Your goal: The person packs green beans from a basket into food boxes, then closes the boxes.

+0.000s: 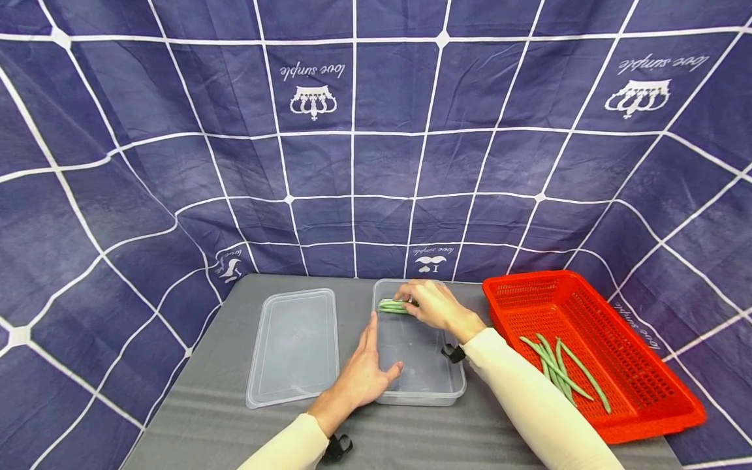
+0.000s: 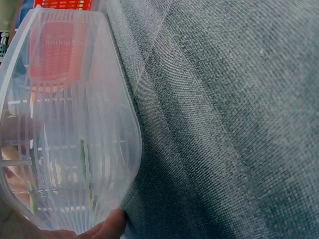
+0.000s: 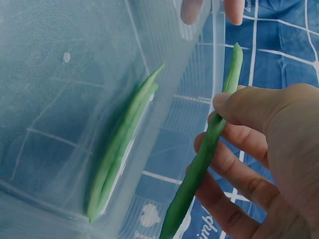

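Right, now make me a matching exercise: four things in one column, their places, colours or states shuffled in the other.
Things:
1. Lid
2. Right hand
3. Basket
4. Left hand

Places, colours or states:
a. Red, with beans inside
b. Flat on the grey table
c. At the side of the clear container
d. Pinching a green bean

Pairs: 1-b, 2-d, 3-a, 4-c

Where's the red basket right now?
In the head view, the red basket sits on the right side of the grey table, right of the clear container, with several green beans inside.
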`<move>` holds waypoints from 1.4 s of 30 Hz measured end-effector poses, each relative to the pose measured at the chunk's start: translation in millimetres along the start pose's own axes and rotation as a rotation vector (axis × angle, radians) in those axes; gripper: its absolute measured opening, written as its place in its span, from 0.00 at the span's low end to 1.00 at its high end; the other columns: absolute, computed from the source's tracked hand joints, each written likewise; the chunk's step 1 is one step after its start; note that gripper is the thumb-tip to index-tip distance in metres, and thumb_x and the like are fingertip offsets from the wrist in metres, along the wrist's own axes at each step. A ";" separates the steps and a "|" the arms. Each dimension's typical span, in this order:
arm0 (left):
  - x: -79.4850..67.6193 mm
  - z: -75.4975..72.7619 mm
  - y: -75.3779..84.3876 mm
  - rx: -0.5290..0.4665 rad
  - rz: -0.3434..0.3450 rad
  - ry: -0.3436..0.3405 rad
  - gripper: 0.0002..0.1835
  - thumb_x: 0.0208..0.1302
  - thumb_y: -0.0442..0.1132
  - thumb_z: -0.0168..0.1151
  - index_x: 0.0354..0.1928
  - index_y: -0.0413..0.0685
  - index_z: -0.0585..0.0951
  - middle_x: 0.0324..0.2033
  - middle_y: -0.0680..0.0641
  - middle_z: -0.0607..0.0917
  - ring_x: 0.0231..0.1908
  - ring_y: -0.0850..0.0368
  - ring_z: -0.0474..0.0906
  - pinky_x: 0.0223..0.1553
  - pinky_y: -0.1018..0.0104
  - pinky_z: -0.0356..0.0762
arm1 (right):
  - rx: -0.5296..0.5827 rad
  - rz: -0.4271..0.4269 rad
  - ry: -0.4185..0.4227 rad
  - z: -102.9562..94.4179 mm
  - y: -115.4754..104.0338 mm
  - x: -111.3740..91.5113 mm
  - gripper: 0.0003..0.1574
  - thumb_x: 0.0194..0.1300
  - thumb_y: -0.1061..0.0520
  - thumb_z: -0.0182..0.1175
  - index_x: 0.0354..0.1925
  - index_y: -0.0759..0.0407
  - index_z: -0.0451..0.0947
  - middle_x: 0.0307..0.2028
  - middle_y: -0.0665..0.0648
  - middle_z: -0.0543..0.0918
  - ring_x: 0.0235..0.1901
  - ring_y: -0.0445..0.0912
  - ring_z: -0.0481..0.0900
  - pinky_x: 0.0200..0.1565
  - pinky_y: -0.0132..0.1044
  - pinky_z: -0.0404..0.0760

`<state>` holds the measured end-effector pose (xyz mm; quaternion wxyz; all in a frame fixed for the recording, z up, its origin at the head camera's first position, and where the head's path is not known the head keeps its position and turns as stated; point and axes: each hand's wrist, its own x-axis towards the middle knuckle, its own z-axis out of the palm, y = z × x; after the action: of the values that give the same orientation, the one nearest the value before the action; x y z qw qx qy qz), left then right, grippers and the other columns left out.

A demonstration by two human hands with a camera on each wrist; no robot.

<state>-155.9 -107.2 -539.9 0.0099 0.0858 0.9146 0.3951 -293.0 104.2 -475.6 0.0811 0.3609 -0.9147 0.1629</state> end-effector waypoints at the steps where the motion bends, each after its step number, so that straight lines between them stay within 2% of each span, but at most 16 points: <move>1: -0.1 -0.1 0.0 -0.002 0.001 0.001 0.70 0.72 0.50 0.80 0.97 0.47 0.38 0.93 0.33 0.58 0.82 0.25 0.75 0.80 0.32 0.79 | 0.002 0.005 -0.003 0.5 -0.1 0.7 0.14 0.76 0.58 0.79 0.57 0.45 0.95 0.46 0.46 0.96 0.46 0.45 0.95 0.46 0.50 0.95; 7: 0.0 -0.2 0.2 -0.005 0.003 0.003 0.69 0.72 0.50 0.80 0.97 0.46 0.39 0.93 0.33 0.59 0.82 0.25 0.75 0.80 0.32 0.79 | 0.026 0.035 -0.021 2.7 0.1 3.3 0.15 0.77 0.57 0.79 0.57 0.42 0.95 0.47 0.45 0.96 0.46 0.43 0.95 0.44 0.50 0.95; 9: 0.2 -0.2 0.3 -0.004 0.004 0.004 0.69 0.72 0.50 0.80 0.97 0.46 0.39 0.93 0.33 0.59 0.81 0.24 0.76 0.78 0.31 0.80 | 0.034 0.014 -0.011 5.8 4.1 3.2 0.14 0.78 0.56 0.78 0.58 0.41 0.95 0.47 0.44 0.96 0.46 0.43 0.94 0.44 0.51 0.95; 10: 0.4 -0.1 0.2 -0.004 0.005 0.005 0.69 0.72 0.49 0.80 0.97 0.46 0.39 0.92 0.32 0.60 0.80 0.24 0.76 0.78 0.31 0.80 | 0.045 0.009 -0.013 8.9 8.5 4.4 0.14 0.78 0.55 0.78 0.57 0.39 0.95 0.46 0.43 0.95 0.46 0.42 0.94 0.44 0.52 0.95; 11: 0.2 -0.1 0.1 -0.006 0.003 0.005 0.69 0.72 0.50 0.80 0.97 0.47 0.39 0.92 0.32 0.60 0.80 0.24 0.77 0.78 0.31 0.80 | 0.070 -0.026 0.006 24.3 26.5 7.9 0.13 0.81 0.50 0.77 0.59 0.36 0.94 0.46 0.40 0.95 0.46 0.39 0.93 0.43 0.49 0.94; 16: -0.2 -0.1 0.0 -0.010 -0.001 0.003 0.69 0.72 0.50 0.79 0.97 0.47 0.39 0.92 0.32 0.60 0.80 0.24 0.77 0.79 0.32 0.80 | 0.108 -0.020 -0.014 30.4 34.7 11.4 0.13 0.80 0.49 0.76 0.58 0.33 0.94 0.46 0.38 0.94 0.46 0.40 0.93 0.42 0.52 0.94; 17: -0.3 -0.1 0.1 -0.011 -0.003 0.001 0.68 0.72 0.50 0.79 0.98 0.47 0.39 0.93 0.33 0.60 0.81 0.25 0.76 0.79 0.32 0.80 | 0.101 -0.018 -0.009 28.4 31.5 10.6 0.14 0.79 0.50 0.78 0.58 0.34 0.95 0.46 0.39 0.94 0.46 0.41 0.94 0.42 0.52 0.94; 18: 0.0 -0.2 0.3 -0.009 0.002 0.000 0.68 0.72 0.50 0.79 0.97 0.47 0.40 0.92 0.32 0.60 0.81 0.24 0.76 0.79 0.32 0.80 | 0.072 0.013 -0.025 13.4 13.6 7.0 0.16 0.76 0.55 0.79 0.57 0.38 0.95 0.45 0.42 0.95 0.46 0.45 0.95 0.42 0.56 0.95; 20: 0.4 -0.2 0.4 -0.007 0.002 -0.003 0.68 0.73 0.50 0.79 0.97 0.46 0.40 0.93 0.32 0.59 0.81 0.25 0.76 0.79 0.31 0.79 | 0.034 0.018 -0.014 9.5 6.5 3.7 0.16 0.75 0.56 0.80 0.57 0.41 0.95 0.45 0.44 0.95 0.46 0.47 0.95 0.41 0.55 0.94; 24: 0.4 -0.3 0.3 -0.007 0.008 -0.005 0.67 0.73 0.50 0.79 0.97 0.44 0.41 0.93 0.32 0.58 0.82 0.24 0.74 0.79 0.31 0.79 | -0.028 0.059 -0.045 4.1 -2.6 -0.3 0.16 0.77 0.54 0.79 0.60 0.44 0.95 0.49 0.48 0.96 0.51 0.48 0.95 0.49 0.57 0.95; 29: 1.1 -0.5 0.0 -0.007 0.012 -0.002 0.68 0.72 0.50 0.80 0.97 0.44 0.41 0.93 0.32 0.59 0.82 0.25 0.74 0.80 0.31 0.78 | -0.002 0.072 -0.056 -0.2 -1.5 -1.9 0.16 0.77 0.53 0.78 0.61 0.44 0.95 0.51 0.49 0.96 0.53 0.49 0.96 0.56 0.59 0.94; 42: 0.4 -0.9 -0.4 0.001 0.012 0.002 0.68 0.73 0.53 0.79 0.97 0.44 0.41 0.93 0.34 0.58 0.83 0.25 0.73 0.81 0.31 0.77 | 0.014 0.112 -0.052 -16.3 2.7 -17.8 0.15 0.79 0.55 0.75 0.60 0.46 0.95 0.50 0.49 0.97 0.52 0.50 0.96 0.51 0.59 0.95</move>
<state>-156.4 -108.2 -539.6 0.0063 0.0909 0.9143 0.3948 -281.5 123.2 -465.7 0.0455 0.3138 -0.9341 0.1641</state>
